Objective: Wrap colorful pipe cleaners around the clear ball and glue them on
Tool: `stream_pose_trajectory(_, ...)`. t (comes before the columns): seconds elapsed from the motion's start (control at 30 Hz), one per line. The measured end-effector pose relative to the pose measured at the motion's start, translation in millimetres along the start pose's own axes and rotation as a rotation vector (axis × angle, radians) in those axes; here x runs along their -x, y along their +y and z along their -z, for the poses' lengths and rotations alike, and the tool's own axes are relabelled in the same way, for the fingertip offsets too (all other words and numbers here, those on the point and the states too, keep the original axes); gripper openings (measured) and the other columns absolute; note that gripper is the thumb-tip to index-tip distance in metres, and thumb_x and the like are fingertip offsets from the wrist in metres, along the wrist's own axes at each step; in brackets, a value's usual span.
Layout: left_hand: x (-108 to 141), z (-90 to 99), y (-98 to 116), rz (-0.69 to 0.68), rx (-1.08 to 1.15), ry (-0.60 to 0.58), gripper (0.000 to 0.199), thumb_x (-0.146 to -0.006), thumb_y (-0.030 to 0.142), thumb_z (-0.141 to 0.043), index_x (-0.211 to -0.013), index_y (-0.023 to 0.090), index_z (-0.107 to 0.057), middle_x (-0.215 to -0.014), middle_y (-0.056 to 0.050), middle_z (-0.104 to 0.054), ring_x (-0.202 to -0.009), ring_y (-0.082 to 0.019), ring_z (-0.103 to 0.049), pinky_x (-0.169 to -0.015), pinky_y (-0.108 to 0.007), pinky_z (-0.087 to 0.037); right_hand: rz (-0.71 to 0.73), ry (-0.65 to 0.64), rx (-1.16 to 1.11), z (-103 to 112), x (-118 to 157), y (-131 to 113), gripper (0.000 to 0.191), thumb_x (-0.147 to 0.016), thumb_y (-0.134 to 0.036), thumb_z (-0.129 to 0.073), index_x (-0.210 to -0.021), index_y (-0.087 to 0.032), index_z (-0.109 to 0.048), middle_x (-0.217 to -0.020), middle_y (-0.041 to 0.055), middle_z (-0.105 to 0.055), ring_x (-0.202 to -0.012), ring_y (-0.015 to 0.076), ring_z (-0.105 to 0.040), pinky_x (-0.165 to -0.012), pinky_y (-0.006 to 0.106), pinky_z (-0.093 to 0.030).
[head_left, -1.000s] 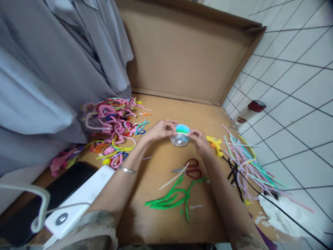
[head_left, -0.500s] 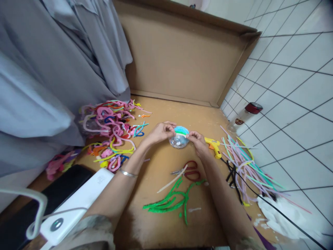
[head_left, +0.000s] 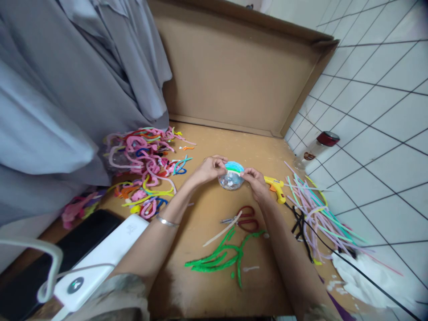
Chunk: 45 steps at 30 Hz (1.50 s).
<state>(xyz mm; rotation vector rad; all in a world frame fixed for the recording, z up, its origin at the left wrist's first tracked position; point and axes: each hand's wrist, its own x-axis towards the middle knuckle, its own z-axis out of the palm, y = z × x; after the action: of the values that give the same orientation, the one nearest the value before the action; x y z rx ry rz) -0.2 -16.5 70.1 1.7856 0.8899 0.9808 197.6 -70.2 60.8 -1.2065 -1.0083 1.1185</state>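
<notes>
A clear rounded plastic piece stands on the table between my hands, its top covered by rows of blue pipe cleaner. Below the blue runs a green band, and under that a pale pipe cleaner crosses the front. At the left side my left hand pinches the pale strip's end against the plastic. My right hand is closed with thumb and forefinger on its other end. The fingertips partly hide both ends. A yellow glue gun lies just right of my right hand.
Red-handled scissors, a loose pale strip and green pipe cleaners lie nearer me. Tangled colourful pipe cleaners fill the left; straight ones lie right. A jar, power bank and cardboard wall border the table.
The whole view has shifted very slightly. Both hands keep the same pinch at the sides of the plastic piece, with no other clear movement.
</notes>
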Motion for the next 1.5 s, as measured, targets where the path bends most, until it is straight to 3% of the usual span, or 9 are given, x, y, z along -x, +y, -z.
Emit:
stream_pose_trajectory(0.43, 1, -0.6, 1, -0.022, -0.004, 0.001, 0.008, -0.062, 0.024, -0.063, -0.060, 0.017, -0.063, -0.099, -0.011, -0.071, -0.115, -0.026, -0.062, -0.096, -0.038, -0.049, 0.003, -0.017, 0.052, 2, -1, 1, 0.035, -0.048, -0.042, -0.081, -0.065, -0.023, -0.057, -0.063, -0.0043, -0.057, -0.064, 0.0136, -0.050, -0.065, 0.028, -0.039)
stream_pose_trajectory(0.73, 1, -0.7, 6, -0.001, -0.028, -0.007, 0.006, -0.061, 0.022, -0.063, -0.061, 0.016, -0.065, -0.105, -0.012, -0.071, -0.112, -0.026, -0.064, -0.097, -0.037, -0.050, 0.035, -0.009, 0.081, 1, 0, 0, 0.035, -0.056, -0.047, -0.077, -0.069, -0.023, -0.055, -0.067, -0.0033, -0.055, -0.069, 0.0147, -0.051, -0.068, 0.028, -0.043)
stream_pose_trajectory(0.93, 2, -12.1, 14, -0.049, -0.128, 0.008, 0.006, -0.064, 0.021, -0.065, -0.062, 0.016, -0.066, -0.110, -0.010, -0.070, -0.106, -0.022, -0.066, -0.095, -0.034, -0.050, 0.149, 0.020, 0.173, -10, 3, 5, 0.066, -0.052, -0.052, -0.085, -0.106, -0.023, -0.059, -0.114, 0.0071, -0.063, -0.107, 0.0238, -0.058, -0.095, 0.038, -0.047)
stream_pose_trajectory(1.0, 3, -15.8, 17, -0.068, -0.162, 0.012, 0.006, -0.066, 0.021, -0.066, -0.062, 0.016, -0.067, -0.110, -0.009, -0.070, -0.105, -0.022, -0.066, -0.094, -0.033, -0.050, 0.145, 0.000, 0.204, -12, 4, 6, 0.071, -0.051, -0.054, -0.086, -0.110, -0.023, -0.059, -0.119, 0.0088, -0.063, -0.110, 0.0254, -0.058, -0.098, 0.040, -0.047)
stream_pose_trajectory(1.2, 4, -13.3, 21, -0.086, -0.122, -0.069, 0.008, -0.072, 0.019, -0.066, -0.067, 0.015, -0.070, -0.114, -0.011, -0.070, -0.110, -0.023, -0.065, -0.100, -0.035, -0.048, 0.093, -0.016, 0.161, -7, 4, 4, 0.072, -0.050, -0.051, -0.087, -0.111, -0.022, -0.061, -0.113, 0.0080, -0.067, -0.102, 0.0246, -0.061, -0.093, 0.040, -0.050)
stream_pose_trajectory(1.37, 4, -3.0, 18, -0.035, 0.070, -0.113, 0.019, -0.076, 0.033, -0.070, -0.076, 0.014, -0.073, -0.113, -0.013, -0.070, -0.113, -0.024, -0.064, -0.101, -0.036, -0.046, 0.087, -0.010, 0.127, -3, 1, 4, 0.068, -0.049, -0.048, -0.086, -0.107, -0.023, -0.061, -0.109, 0.0066, -0.068, -0.099, 0.0239, -0.061, -0.090, 0.038, -0.051)
stream_pose_trajectory(1.5, 6, 7.0, 17, -0.009, 0.062, -0.104, 0.029, -0.076, 0.043, -0.071, -0.072, 0.014, -0.071, -0.102, -0.011, -0.073, -0.109, -0.025, -0.065, -0.096, -0.036, -0.047, 0.076, 0.009, 0.115, -2, 0, 5, 0.066, -0.048, -0.044, -0.086, -0.106, -0.023, -0.061, -0.108, 0.0065, -0.068, -0.099, 0.0239, -0.061, -0.091, 0.038, -0.050)
